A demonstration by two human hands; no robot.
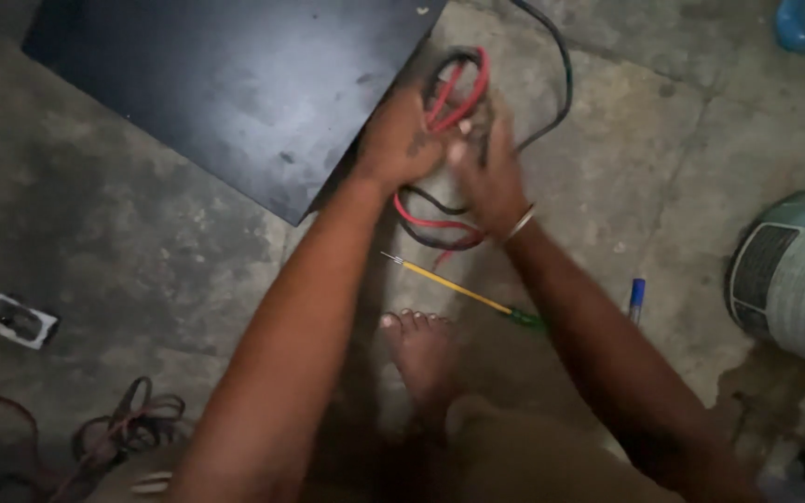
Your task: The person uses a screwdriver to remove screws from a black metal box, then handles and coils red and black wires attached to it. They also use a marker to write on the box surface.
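Currently both hands work a bundle of red and black wires point(444, 112) lying on the concrete floor point(142, 242), just beside the right-hand corner of a flat dark panel point(235, 84). Left hand point(402, 140) is closed over the upper loops of the bundle at the panel edge; right hand point(486, 172), with a metal bangle at the wrist, is curled about the strands on the side away from the panel, fingers partly folded, though motion blur hides the exact grip. Judged from the loose loops, the wires are light, flexible and plastic-sheathed, smooth enough to slide through a slack grip and prone to tangle; they are best held where several strands run together, not by one loop end. Nearer the person than the panel corner lies a slim screwdriver point(463, 291) with a yellow shaft and a green handle, next to a bare foot point(421, 349). Farther from the panel rest a small blue-capped item point(637, 296) and a cylindrical can point(794, 279) with a paper label. A second wire tangle point(123, 428) and a small white fitting point(19, 320) lie below the panel, well apart.
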